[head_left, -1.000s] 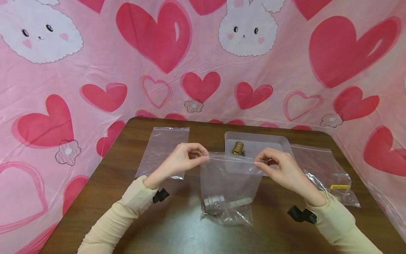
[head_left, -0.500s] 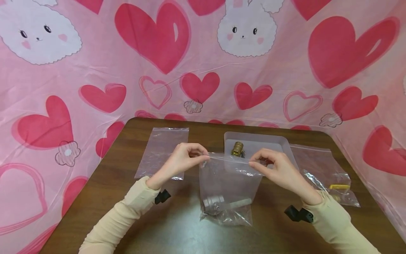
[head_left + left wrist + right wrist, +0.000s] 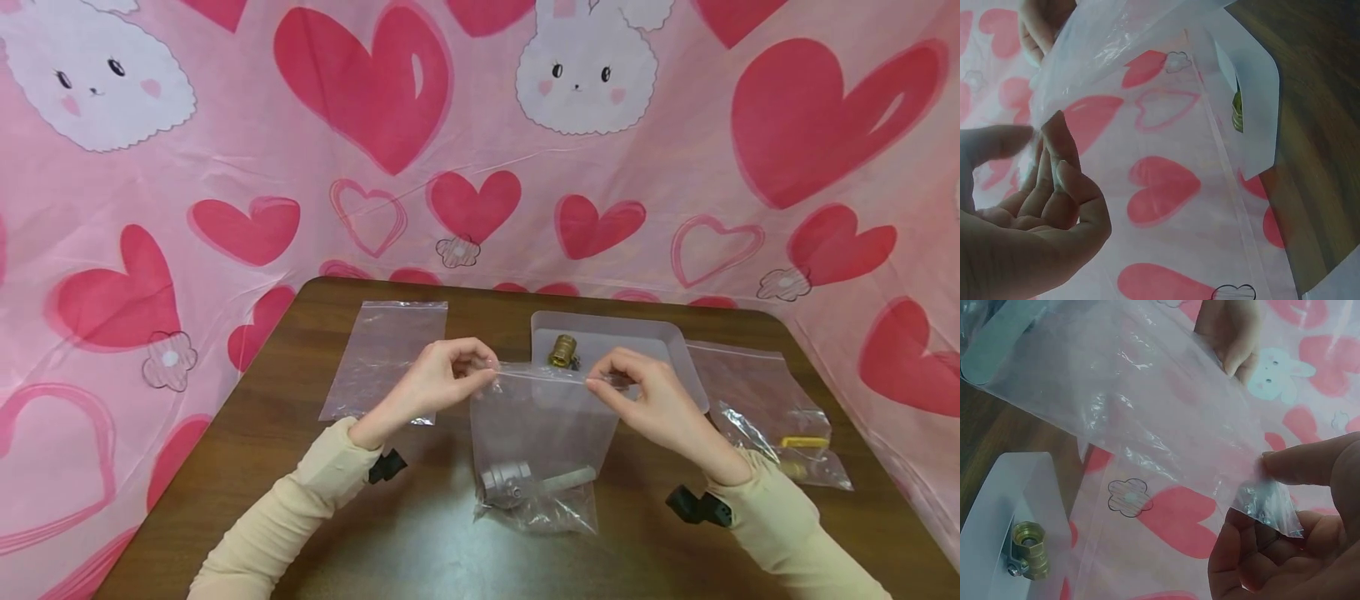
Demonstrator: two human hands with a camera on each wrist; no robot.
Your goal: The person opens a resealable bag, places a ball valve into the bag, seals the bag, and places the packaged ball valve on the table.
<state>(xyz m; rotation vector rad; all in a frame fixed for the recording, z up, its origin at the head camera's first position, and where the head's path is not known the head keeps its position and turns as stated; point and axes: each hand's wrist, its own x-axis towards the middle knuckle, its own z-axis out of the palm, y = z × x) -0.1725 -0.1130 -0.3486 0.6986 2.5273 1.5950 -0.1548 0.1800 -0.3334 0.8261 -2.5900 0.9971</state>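
A clear zip-lock bag hangs by its top edge between both hands. At its bottom lies a silver valve with a long grey lever. My left hand pinches the left end of the bag's zip edge between thumb and forefinger. Farther right along the same edge, my right hand pinches the zip strip, and a corner of the film sticks out past its fingertips in the right wrist view. The film blurs near both pinches, so whether the zip is sealed cannot be seen.
Behind the bag stands a whitish tray holding a brass valve. A flat clear bag lies at left on the wooden table. At right lies another bag with a yellow-handled item inside.
My right hand has slid a little to the left along the zip edge, nearer to my left hand. The left hand has stayed almost in place, and the valve still lies in the bag.
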